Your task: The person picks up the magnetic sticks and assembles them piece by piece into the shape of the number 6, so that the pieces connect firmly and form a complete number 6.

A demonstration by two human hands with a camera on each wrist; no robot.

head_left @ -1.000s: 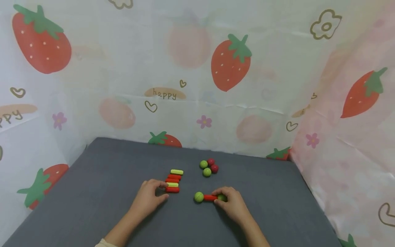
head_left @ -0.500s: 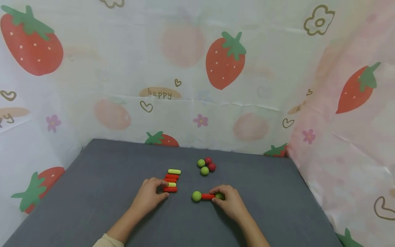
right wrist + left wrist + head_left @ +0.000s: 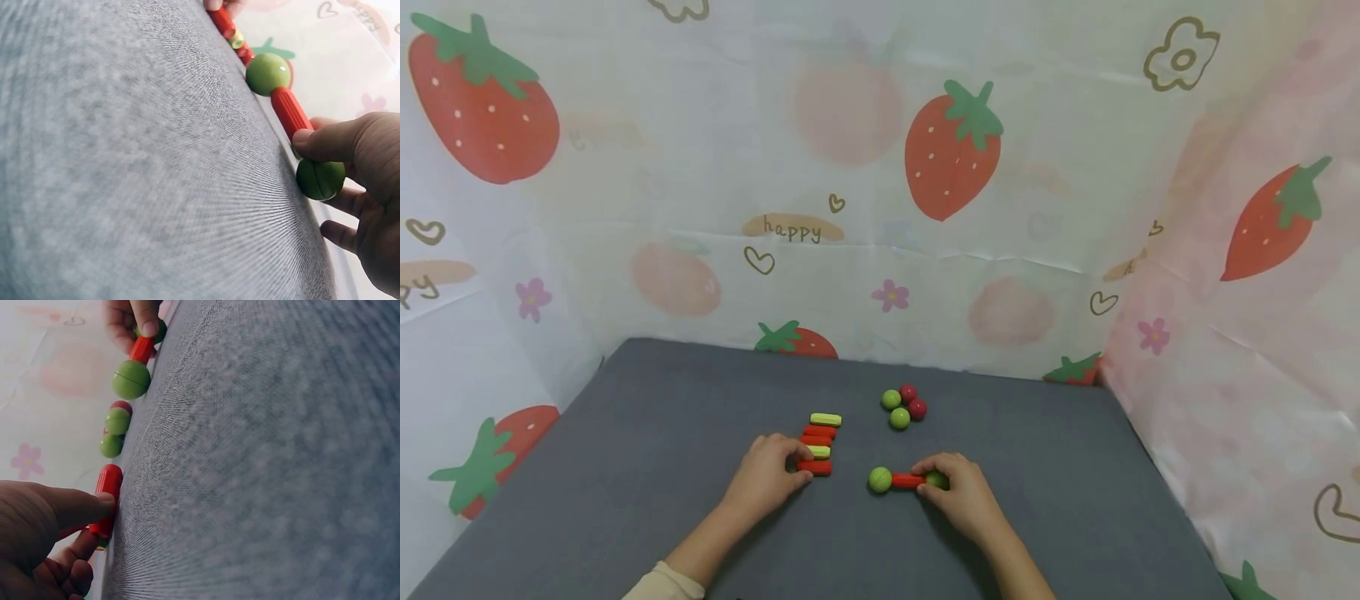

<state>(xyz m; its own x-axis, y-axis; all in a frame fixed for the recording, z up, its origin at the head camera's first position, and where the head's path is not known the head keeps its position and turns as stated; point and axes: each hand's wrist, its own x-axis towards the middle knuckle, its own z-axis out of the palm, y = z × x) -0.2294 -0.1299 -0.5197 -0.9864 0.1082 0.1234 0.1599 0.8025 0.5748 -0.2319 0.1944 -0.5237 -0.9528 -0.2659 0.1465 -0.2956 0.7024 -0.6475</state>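
My left hand (image 3: 765,475) pinches the nearest red stick (image 3: 109,494) of a short row between thumb and fingers. The stick is ribbed and lies just in front of a yellow stick (image 3: 820,452). My right hand (image 3: 958,492) pinches another red stick (image 3: 290,112), which has a green ball (image 3: 269,74) on its left end and a second green ball (image 3: 320,179) on its right end. In the head view, the right fingers partly cover that second ball. This joined piece lies level, close over the grey cloth.
Behind the left hand, two more red sticks (image 3: 818,432) and a far yellow stick (image 3: 826,419) continue the row. Two loose green balls (image 3: 899,418) and two red balls (image 3: 917,409) cluster farther back. Strawberry-print cloth (image 3: 865,275) walls in the grey table (image 3: 1045,467).
My left hand now pinches the nearest red stick, which has shifted slightly toward me, widening its gap from the yellow one. The right hand keeps its hold; the head view shifted slightly.
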